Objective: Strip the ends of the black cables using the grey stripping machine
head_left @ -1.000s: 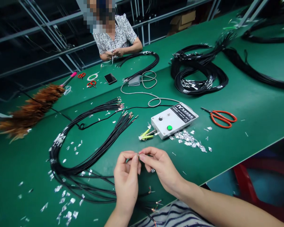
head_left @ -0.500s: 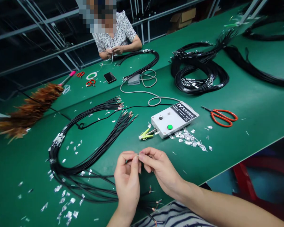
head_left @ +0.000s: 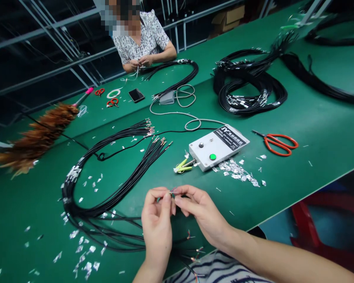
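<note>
Close together over the near edge of the bench, both hands work at a thin cable end (head_left: 174, 192). My left hand (head_left: 157, 222) is closed, pinching it between thumb and index finger. On the other side, the fingers of my right hand (head_left: 199, 206) are closed round the fine wire ends, which are mostly hidden. Black cables (head_left: 120, 244) run from the bundle behind my left hand. Several stripped ends with coloured wires (head_left: 195, 258) stick out near my lap.
Ahead are a white control box (head_left: 218, 147) with a yellow-green clip (head_left: 183, 166) and foil scraps (head_left: 238, 173). Orange-handled scissors (head_left: 280, 144) lie right. A curved cable bundle (head_left: 69, 192) lies left, coiled cables (head_left: 250, 94) farther back. A co-worker (head_left: 144, 39) sits opposite, hands on a thin strand.
My right fingertips have shifted slightly and opened a small gap, so more of the thin wire end shows. My left hand keeps its pinch. The view has tilted a little.
</note>
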`<move>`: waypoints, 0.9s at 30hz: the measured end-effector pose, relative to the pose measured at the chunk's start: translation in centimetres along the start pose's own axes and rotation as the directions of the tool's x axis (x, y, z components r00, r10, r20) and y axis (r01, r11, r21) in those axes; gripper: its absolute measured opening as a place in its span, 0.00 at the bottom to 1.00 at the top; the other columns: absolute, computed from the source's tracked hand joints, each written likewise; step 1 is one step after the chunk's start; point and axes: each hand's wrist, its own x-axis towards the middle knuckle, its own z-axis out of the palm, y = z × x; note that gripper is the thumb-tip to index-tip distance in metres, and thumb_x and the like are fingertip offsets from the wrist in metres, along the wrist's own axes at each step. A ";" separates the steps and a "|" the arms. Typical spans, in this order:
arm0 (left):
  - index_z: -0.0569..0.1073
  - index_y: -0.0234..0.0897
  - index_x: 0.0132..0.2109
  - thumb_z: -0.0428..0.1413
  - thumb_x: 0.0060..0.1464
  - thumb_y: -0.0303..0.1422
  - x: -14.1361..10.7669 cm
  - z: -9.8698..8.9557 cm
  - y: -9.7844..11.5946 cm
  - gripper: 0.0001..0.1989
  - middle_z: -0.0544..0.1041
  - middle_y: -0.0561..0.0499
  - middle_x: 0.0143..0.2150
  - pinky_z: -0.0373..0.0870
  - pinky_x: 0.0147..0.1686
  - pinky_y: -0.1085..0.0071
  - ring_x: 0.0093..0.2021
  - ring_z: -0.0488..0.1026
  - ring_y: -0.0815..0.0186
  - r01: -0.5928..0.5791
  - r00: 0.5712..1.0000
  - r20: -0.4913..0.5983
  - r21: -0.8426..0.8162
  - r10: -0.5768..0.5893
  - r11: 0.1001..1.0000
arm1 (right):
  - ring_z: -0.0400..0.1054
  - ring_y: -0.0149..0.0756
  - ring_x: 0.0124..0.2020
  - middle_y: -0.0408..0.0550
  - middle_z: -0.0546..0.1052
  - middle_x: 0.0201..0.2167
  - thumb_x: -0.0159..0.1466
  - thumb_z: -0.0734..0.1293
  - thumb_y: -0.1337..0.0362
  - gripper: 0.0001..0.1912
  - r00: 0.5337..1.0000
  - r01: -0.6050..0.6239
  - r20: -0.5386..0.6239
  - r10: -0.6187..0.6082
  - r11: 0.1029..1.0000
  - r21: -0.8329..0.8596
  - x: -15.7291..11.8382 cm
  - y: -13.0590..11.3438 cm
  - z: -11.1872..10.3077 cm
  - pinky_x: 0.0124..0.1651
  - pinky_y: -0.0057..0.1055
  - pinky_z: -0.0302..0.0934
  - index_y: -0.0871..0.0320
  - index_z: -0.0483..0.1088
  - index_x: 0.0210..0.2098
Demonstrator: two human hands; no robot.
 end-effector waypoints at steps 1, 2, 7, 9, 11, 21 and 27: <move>0.70 0.36 0.34 0.62 0.56 0.37 0.0 0.1 0.0 0.11 0.69 0.54 0.35 0.67 0.25 0.78 0.24 0.65 0.77 -0.004 1.000 0.002 0.009 0.004 1.000 | 0.58 0.26 0.22 0.41 0.71 0.24 0.49 0.78 0.55 0.18 1.000 0.004 0.003 -0.004 1.000 0.001 0.1 -0.1 0.1 0.27 0.26 0.53 0.59 0.75 0.34; 0.71 0.36 0.34 0.61 0.56 0.38 0.0 0.1 0.0 0.11 0.69 0.54 0.35 0.67 0.24 0.78 0.24 0.65 0.76 -0.009 1.000 0.004 0.017 0.009 1.000 | 0.59 0.26 0.22 0.40 0.71 0.23 0.49 0.78 0.55 0.18 1.000 0.008 0.001 -0.008 1.000 0.002 0.1 -0.2 0.2 0.27 0.26 0.53 0.59 0.75 0.33; 0.71 0.36 0.35 0.61 0.56 0.38 0.1 0.2 0.3 0.11 0.70 0.54 0.32 0.66 0.25 0.78 0.24 0.65 0.76 0.005 0.999 0.037 0.028 -0.006 1.000 | 0.58 0.27 0.19 0.38 0.68 0.16 0.50 0.76 0.52 0.17 1.000 0.012 0.013 -0.012 1.000 -0.015 0.6 -0.5 0.4 0.25 0.27 0.51 0.59 0.74 0.29; 0.72 0.37 0.40 0.62 0.54 0.39 0.3 0.2 0.6 0.11 0.71 0.54 0.32 0.67 0.25 0.78 0.24 0.66 0.75 0.043 0.995 0.089 0.039 -0.047 0.998 | 0.57 0.26 0.18 0.38 0.68 0.15 0.50 0.76 0.52 0.17 0.999 0.006 0.032 -0.006 1.000 -0.029 0.7 -0.6 0.1 0.25 0.26 0.51 0.59 0.74 0.29; 0.74 0.37 0.43 0.63 0.53 0.39 0.4 0.4 0.8 0.13 0.72 0.52 0.35 0.68 0.25 0.77 0.24 0.68 0.74 0.065 0.984 0.163 0.065 -0.075 0.996 | 0.56 0.26 0.18 0.38 0.68 0.16 0.49 0.76 0.52 0.18 1.000 0.005 0.026 -0.004 0.999 -0.054 0.6 -0.6 -0.2 0.24 0.26 0.50 0.59 0.73 0.28; 0.73 0.35 0.35 0.64 0.52 0.41 0.5 0.6 0.3 0.14 0.68 0.56 0.30 0.60 0.22 0.79 0.22 0.60 0.77 0.151 0.986 0.072 0.013 -0.152 0.988 | 0.60 0.27 0.19 0.42 0.74 0.18 0.52 0.76 0.49 0.21 0.998 0.026 0.067 -0.017 0.990 -0.138 0.6 -0.5 -0.8 0.26 0.26 0.53 0.60 0.71 0.27; 0.70 0.37 0.38 0.60 0.55 0.47 0.3 0.4 -0.2 0.17 0.67 0.56 0.28 0.62 0.24 0.78 0.24 0.61 0.74 0.080 0.996 0.014 0.136 -0.083 0.987 | 0.63 0.27 0.19 0.42 0.73 0.18 0.55 0.74 0.48 0.21 0.989 0.084 0.133 -0.069 0.991 -0.108 1.1 0.0 -1.1 0.26 0.25 0.56 0.60 0.70 0.29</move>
